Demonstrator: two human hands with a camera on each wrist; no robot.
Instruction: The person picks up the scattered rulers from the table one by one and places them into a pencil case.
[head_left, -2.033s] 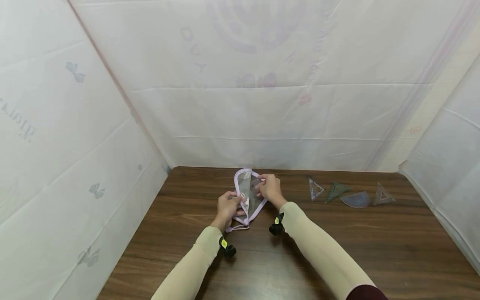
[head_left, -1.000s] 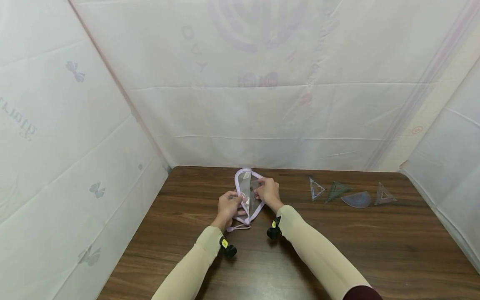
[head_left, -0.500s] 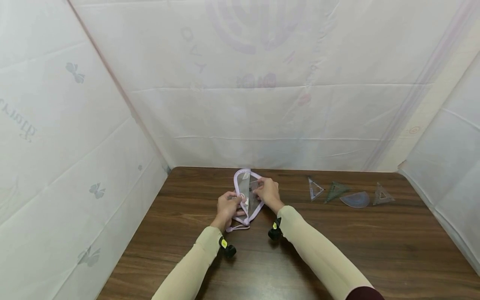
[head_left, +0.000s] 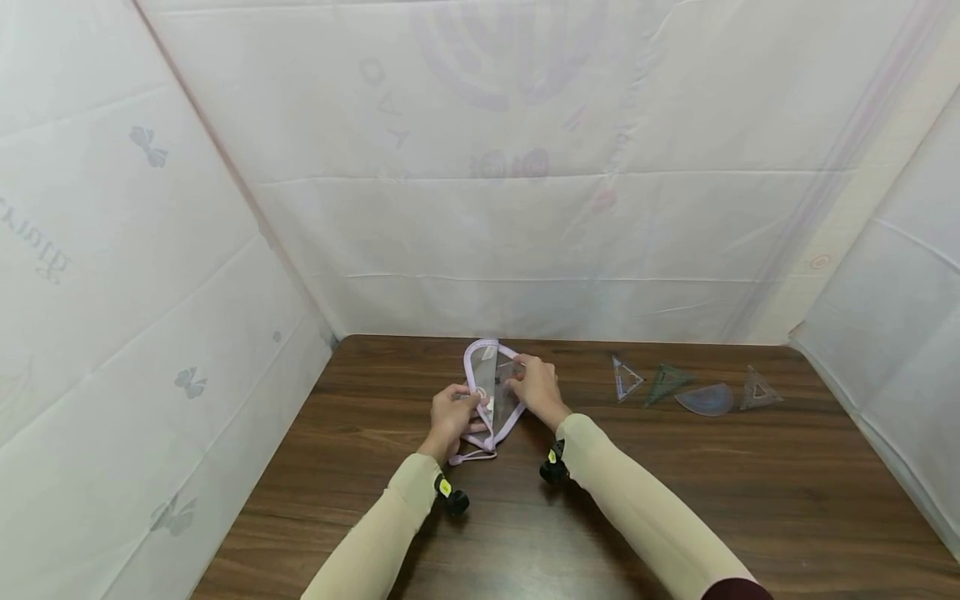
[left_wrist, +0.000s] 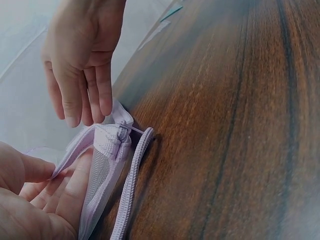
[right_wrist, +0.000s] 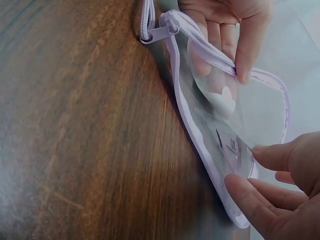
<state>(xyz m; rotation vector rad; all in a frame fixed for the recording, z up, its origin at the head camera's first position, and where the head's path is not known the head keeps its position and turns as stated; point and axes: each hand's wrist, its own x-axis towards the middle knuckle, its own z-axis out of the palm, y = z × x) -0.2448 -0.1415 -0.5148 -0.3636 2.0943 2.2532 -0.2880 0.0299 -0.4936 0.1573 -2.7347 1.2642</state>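
A mesh zip pouch (head_left: 504, 410) with lilac edging lies at the back middle of the table. Its zip is undone, and a lilac zip pull (right_wrist: 159, 34) and cord (left_wrist: 131, 185) hang at its near end. My left hand (head_left: 452, 414) pinches the edging at the left between thumb and fingers, keeping the mouth spread. At the right side, my right hand (head_left: 538, 385) reaches into the mouth, thumb and fingertips at a clear plastic piece (right_wrist: 231, 145) with dark marks. Cannot tell whether that piece is loose or part of the pouch wall. A white heart (right_wrist: 224, 102) is printed on the pouch.
Right of the pouch lie a clear triangular set square (head_left: 627, 380), a green set square (head_left: 666, 383), a clear protractor (head_left: 707, 400) and another set square (head_left: 761, 388). The brown wooden table (head_left: 510, 533) meets white hanging sheets (head_left: 480, 250) at the back and sides.
My right hand has shifted slightly over the right side of the pouch, its fingers now nearer the mouth. My left hand keeps its place on the edging.
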